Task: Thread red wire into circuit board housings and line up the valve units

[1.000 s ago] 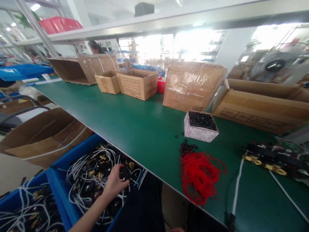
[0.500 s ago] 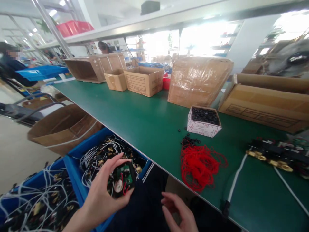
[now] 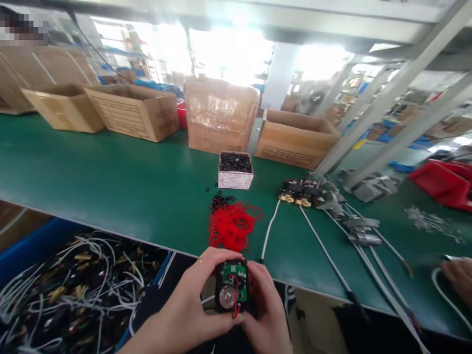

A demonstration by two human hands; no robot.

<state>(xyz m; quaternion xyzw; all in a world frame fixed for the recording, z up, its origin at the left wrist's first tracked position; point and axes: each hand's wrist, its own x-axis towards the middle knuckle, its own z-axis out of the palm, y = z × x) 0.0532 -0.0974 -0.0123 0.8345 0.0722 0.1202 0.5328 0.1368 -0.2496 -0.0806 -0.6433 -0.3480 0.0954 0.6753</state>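
Note:
Both my hands hold one small black module (image 3: 231, 293) with a green circuit board, a round metal disc and a red wire, just in front of the green table's near edge. My left hand (image 3: 191, 305) wraps it from the left with the thumb below. Fingers of my right hand (image 3: 265, 309) close on its right side. A bundle of red strings (image 3: 233, 227) lies on the table (image 3: 121, 187) right behind the module.
A blue bin (image 3: 33, 241) of white-wired parts sits at lower left. A small white box of black pieces (image 3: 236, 170) stands behind the red strings. Brass-fitted assemblies (image 3: 302, 192) with white cables lie right. Cardboard boxes (image 3: 134, 110) line the back. Another person's hand (image 3: 459, 275) rests far right.
My view has swung right, away from the bin. My left hand carried the module from over the bin to the table edge, and my right hand has closed on it.

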